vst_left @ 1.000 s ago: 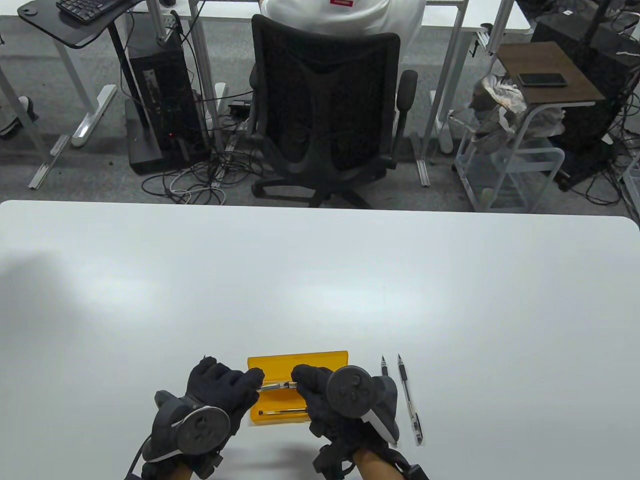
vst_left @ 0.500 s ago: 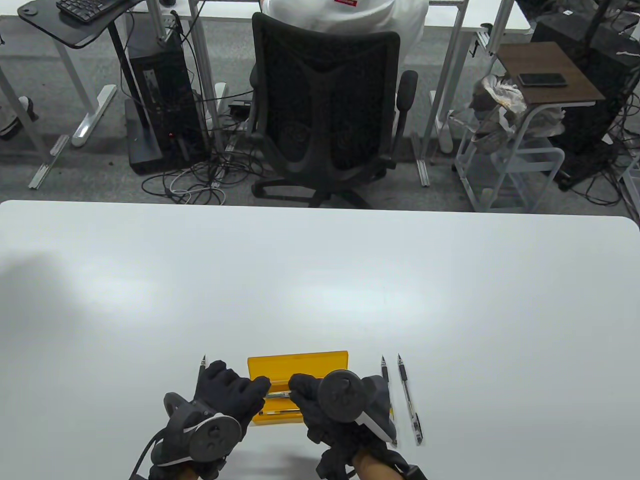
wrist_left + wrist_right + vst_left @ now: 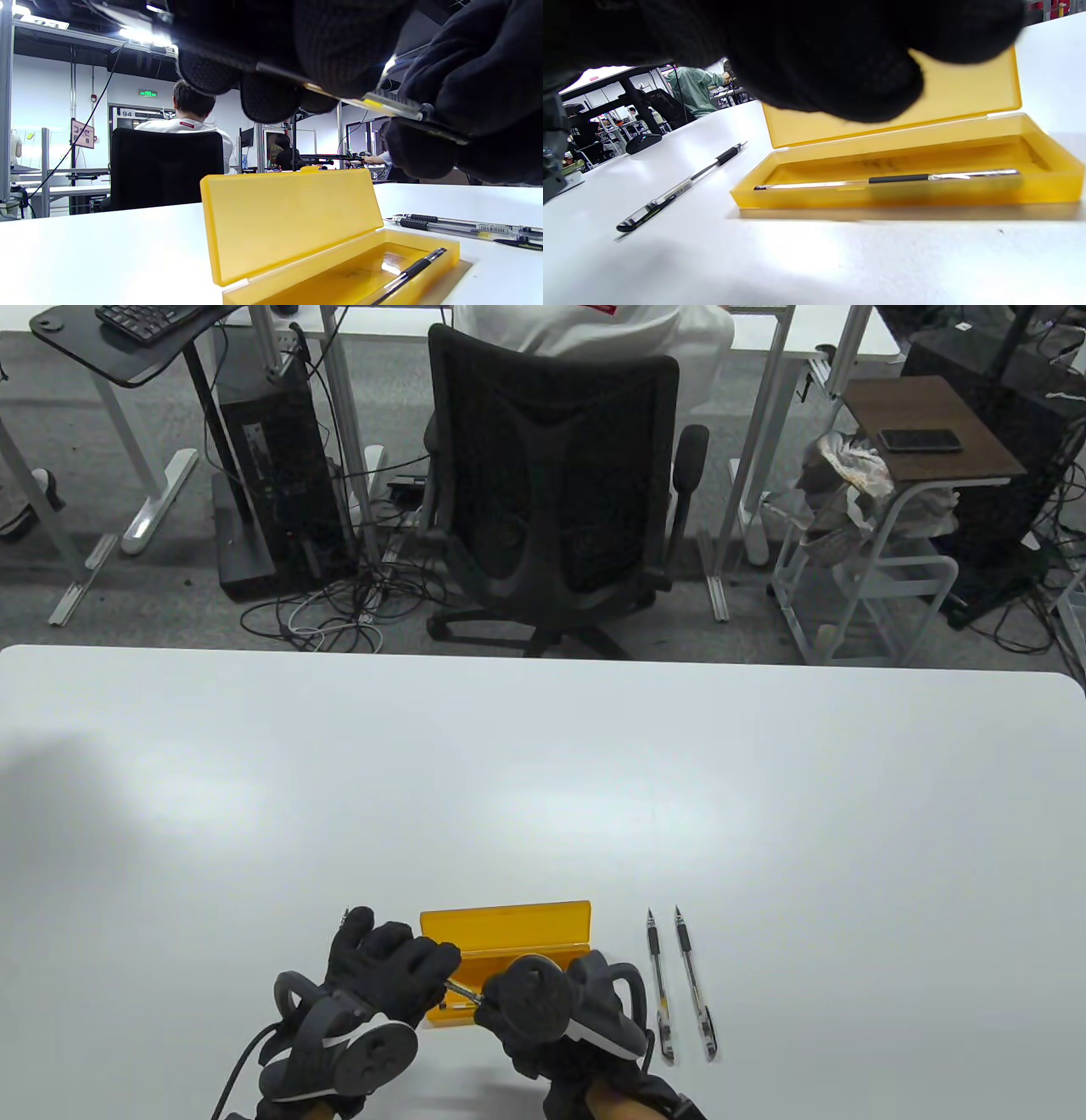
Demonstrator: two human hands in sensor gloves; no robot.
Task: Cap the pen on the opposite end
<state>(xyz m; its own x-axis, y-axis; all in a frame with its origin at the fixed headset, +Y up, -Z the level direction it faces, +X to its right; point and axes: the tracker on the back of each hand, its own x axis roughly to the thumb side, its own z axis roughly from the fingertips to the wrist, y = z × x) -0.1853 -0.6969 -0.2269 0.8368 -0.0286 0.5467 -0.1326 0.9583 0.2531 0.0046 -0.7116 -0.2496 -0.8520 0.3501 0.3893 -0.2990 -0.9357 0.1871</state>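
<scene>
Pen held between both hands above the yellow case, hands drawn closer together.

The pen (image 3: 382, 103) is pinched by the left hand (image 3: 386, 971) and met at its other end by the right hand (image 3: 543, 1005), whose fingers are curled round that end; the cap itself cannot be made out. Compared with half a second earlier, the right hand has been brought down and leftward over the yellow case (image 3: 543, 918), and the visible stretch of pen between the gloves has been shortened and tilted. This is judged to mean that the cap is being pushed onto the back end. One pen (image 3: 882, 180) is left inside the case, two pens (image 3: 679, 984) lie right of it, and one (image 3: 678, 188) left of it.
</scene>
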